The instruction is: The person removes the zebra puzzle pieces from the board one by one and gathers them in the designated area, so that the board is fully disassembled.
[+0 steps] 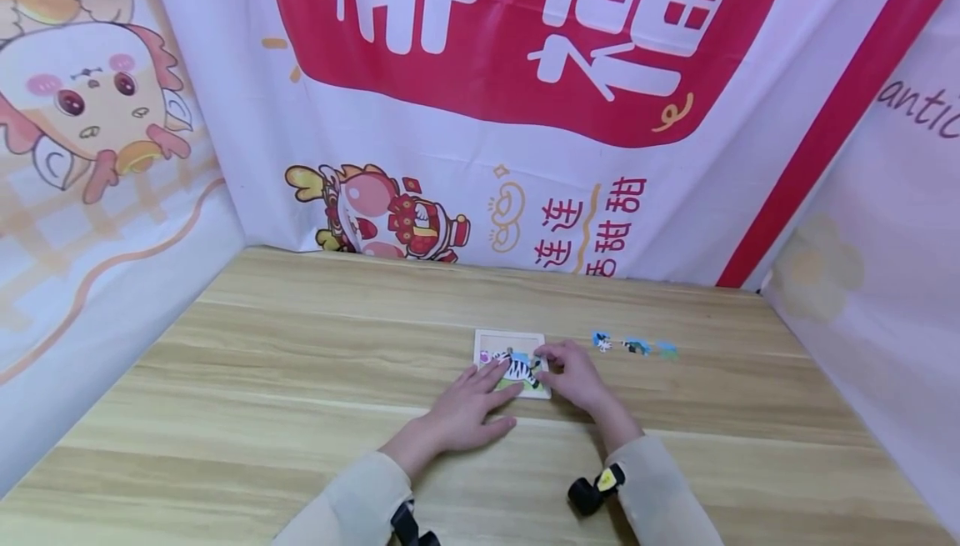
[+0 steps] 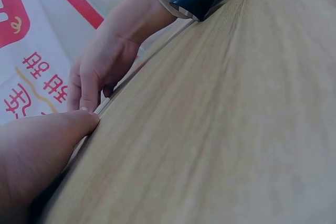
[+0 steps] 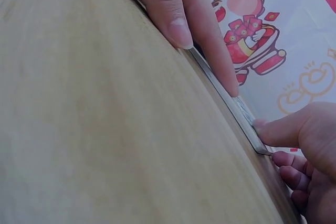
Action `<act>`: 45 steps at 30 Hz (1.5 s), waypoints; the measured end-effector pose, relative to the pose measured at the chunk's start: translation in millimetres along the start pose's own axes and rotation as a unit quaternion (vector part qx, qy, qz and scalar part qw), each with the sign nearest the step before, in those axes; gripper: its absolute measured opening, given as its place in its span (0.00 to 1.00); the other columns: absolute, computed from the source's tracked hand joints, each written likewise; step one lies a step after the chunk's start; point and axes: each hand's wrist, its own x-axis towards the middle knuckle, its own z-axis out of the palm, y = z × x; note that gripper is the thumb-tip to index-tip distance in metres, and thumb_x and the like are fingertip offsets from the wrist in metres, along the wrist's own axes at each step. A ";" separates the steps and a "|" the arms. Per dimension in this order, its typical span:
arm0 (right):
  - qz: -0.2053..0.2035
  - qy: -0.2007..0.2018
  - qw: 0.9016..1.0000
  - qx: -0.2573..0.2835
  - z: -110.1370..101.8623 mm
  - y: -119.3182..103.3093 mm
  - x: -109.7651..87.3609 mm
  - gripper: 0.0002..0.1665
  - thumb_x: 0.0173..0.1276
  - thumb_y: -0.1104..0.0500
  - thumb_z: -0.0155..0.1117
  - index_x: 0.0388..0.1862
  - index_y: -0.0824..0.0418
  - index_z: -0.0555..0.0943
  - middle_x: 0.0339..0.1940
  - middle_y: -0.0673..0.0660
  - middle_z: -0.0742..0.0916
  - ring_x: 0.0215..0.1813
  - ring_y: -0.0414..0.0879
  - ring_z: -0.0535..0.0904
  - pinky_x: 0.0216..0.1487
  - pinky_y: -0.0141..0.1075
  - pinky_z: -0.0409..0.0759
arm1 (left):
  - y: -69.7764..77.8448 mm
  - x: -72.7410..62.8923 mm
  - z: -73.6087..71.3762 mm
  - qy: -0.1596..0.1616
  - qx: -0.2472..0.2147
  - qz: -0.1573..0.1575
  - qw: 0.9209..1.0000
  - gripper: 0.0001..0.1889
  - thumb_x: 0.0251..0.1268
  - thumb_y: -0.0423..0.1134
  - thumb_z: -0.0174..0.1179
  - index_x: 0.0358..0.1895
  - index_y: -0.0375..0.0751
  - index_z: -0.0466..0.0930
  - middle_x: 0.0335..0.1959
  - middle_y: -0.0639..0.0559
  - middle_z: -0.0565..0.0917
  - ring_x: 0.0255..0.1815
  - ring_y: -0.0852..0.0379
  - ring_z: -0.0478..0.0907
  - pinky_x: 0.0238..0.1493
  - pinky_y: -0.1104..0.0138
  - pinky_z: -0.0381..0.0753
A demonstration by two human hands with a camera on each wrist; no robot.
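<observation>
With the puzzle (image 1: 519, 369) on the table (image 1: 300, 363), the left hand (image 1: 465, 409), fingers straight across it, should steady it lightly while the right hand (image 1: 576, 374), curled at its right edge, gripping what I cannot tell, best nudges gently without forcing.

Zebra puzzle (image 1: 519, 369) partly under left fingers (image 1: 482, 385)
</observation>
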 end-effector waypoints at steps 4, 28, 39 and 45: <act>0.002 0.000 1.000 -0.004 0.3 1.0 0.6 0.20 0.48 0.63 0.66 0.43 0.58 0.78 0.36 0.54 0.74 0.39 0.48 0.69 0.42 0.43 0.69 | -1.1 0.8 2.1 -0.001 0.005 0.002 1.000 0.28 0.62 0.57 0.39 0.63 0.50 0.59 0.66 0.43 0.50 0.65 0.47 0.46 0.61 0.53 0.45; 0.004 0.040 0.996 0.080 7.0 2.2 -2.7 0.22 0.47 0.70 0.65 0.44 0.63 0.76 0.33 0.53 0.79 0.35 0.46 0.72 0.40 0.39 0.73 | -0.1 1.4 0.8 -0.005 -0.011 -0.001 1.000 0.27 0.62 0.56 0.41 0.62 0.51 0.60 0.66 0.43 0.50 0.65 0.48 0.45 0.61 0.54 0.44; 0.035 0.048 0.992 0.114 8.1 0.6 1.0 0.19 0.46 0.69 0.66 0.41 0.63 0.78 0.31 0.53 0.80 0.35 0.45 0.73 0.39 0.37 0.73 | -0.4 -0.1 -0.7 -0.003 -0.019 -0.005 1.000 0.27 0.62 0.55 0.42 0.62 0.50 0.61 0.65 0.43 0.51 0.65 0.48 0.45 0.61 0.54 0.44; 0.074 0.032 0.986 0.144 2.6 0.0 3.5 0.21 0.45 0.67 0.67 0.42 0.58 0.78 0.32 0.53 0.79 0.36 0.46 0.72 0.38 0.36 0.72 | -0.5 0.7 -0.7 -0.006 -0.022 -0.010 1.000 0.27 0.62 0.56 0.41 0.62 0.50 0.60 0.66 0.44 0.50 0.65 0.48 0.44 0.62 0.54 0.43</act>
